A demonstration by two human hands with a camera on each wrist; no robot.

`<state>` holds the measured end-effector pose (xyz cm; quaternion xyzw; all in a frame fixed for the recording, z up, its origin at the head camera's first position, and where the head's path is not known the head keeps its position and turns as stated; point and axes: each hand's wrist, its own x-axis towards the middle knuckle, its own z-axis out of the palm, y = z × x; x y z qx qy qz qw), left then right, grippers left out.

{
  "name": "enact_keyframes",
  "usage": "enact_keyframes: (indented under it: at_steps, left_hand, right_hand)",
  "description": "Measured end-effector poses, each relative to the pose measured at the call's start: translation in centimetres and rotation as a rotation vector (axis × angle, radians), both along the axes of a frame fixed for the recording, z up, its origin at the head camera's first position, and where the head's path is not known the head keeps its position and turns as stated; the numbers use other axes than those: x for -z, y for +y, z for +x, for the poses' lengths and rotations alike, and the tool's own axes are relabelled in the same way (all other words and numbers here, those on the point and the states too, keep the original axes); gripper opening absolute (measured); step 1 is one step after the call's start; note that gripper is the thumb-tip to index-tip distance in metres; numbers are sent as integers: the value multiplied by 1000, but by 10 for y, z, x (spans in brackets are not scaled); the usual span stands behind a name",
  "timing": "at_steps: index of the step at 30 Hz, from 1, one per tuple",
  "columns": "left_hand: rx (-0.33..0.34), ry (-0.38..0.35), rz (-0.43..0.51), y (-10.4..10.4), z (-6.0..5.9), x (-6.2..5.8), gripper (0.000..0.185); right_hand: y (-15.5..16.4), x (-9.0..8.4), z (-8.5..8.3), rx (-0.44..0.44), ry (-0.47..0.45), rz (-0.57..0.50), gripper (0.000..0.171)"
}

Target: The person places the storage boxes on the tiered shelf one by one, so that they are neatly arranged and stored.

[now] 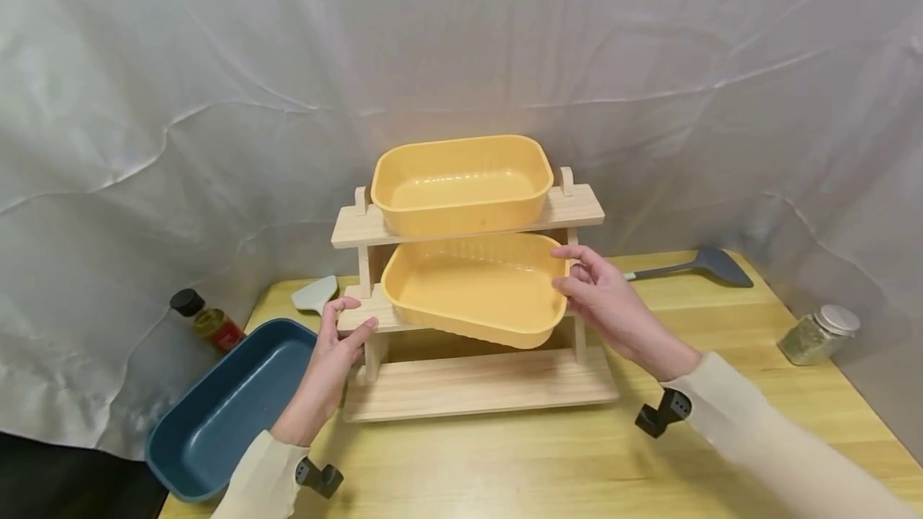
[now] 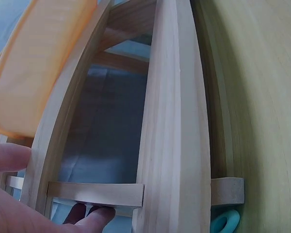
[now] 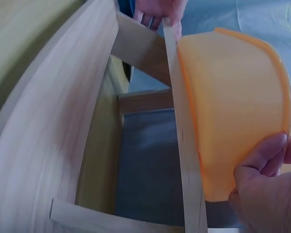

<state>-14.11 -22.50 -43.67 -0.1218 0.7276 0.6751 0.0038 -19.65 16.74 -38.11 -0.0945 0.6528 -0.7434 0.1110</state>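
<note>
Yellow basin (image 1: 476, 287) tilted in R hand (image 1: 602, 299), mid shelf (image 1: 360, 312).

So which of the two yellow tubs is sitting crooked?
The lower yellow tub, on the wooden rack's middle shelf. It tilts, gripped by the right hand, while the upper yellow tub sits level on top.

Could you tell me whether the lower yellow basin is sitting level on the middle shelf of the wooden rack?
No, the lower yellow basin is tilted, its front right corner hanging past the middle shelf while the right hand grips its rim.
</note>
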Motion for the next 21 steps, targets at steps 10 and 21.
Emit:
enact_keyframes:
  at_steps: [10,21]
  left_hand:
    - [-6,12,-6,3,-2,4,47]
    - [-15,16,-17,0,0,2,49]
  right_hand:
    - [5,1,-5,-24,10,15,40]
    - [4,-6,31,49,52,127,39]
